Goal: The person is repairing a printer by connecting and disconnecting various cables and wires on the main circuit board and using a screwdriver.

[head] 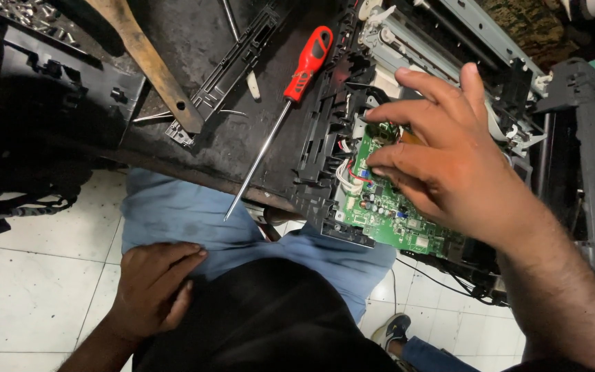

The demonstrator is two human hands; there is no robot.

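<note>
The green circuit board [387, 213] sits bolted into the black frame of an opened machine [325, 138] at the near edge of the dark workbench [201, 41], its long axis running from upper left down to lower right, toward the person's lap. The right hand [449, 158] lies directly over the board's upper end, reaching in from the lower right, so the board extends out from under the palm toward the person. Its fingers [394, 110] are spread and slightly curled, the tips pressing down near a small component and the white and red wires [349, 172] at the board's left edge; whether they pinch anything is hard to tell, since the hand covers that spot. The left hand [153, 289] is well apart, resting loosely curled and holding nothing on the thigh in blue trousers [173, 213]. A red-handled screwdriver [280, 103] lies on the bench just left of the machine, shaft pointing toward the person. Farther left are a black plastic strip [228, 69] and a wooden handle [149, 58].
</note>
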